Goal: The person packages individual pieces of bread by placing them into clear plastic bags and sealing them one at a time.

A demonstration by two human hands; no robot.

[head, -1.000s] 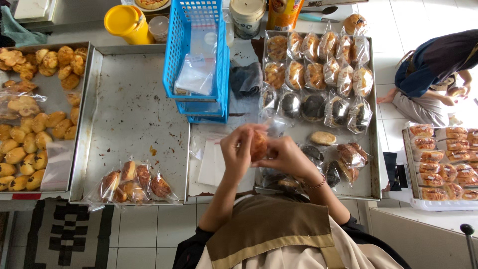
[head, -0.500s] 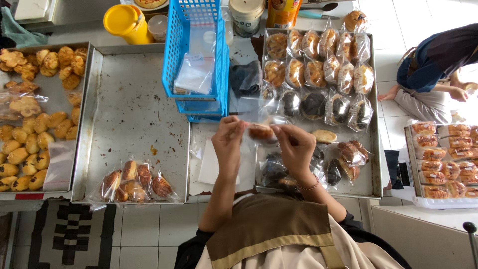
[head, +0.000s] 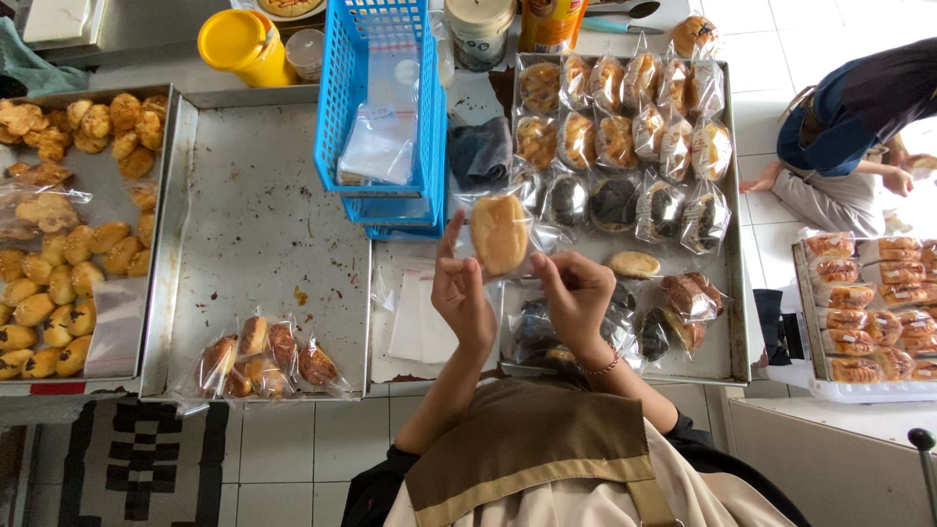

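Note:
I hold a golden bread roll in a clear plastic bag (head: 500, 232) up over the table, between both hands. My left hand (head: 462, 293) grips the bag's left edge and my right hand (head: 574, 298) pinches its lower right edge. Below and to the right lies a metal tray (head: 730, 293) full of bagged buns, some golden, some dark. One unwrapped roll (head: 633, 264) lies on that tray just right of my right hand.
A blue plastic basket (head: 383, 107) with clear bags stands at the back. A large metal tray (head: 259, 234) holds several bagged pastries (head: 264, 356) at its near edge. Loose pastries fill a tray (head: 59, 234) at left. Another person (head: 844, 127) squats at right beside a white tray of wrapped buns (head: 869, 312).
My hands have lifted the bagged roll up and spread apart, so the bag now hangs flat and upright between them instead of being bunched close to my body.

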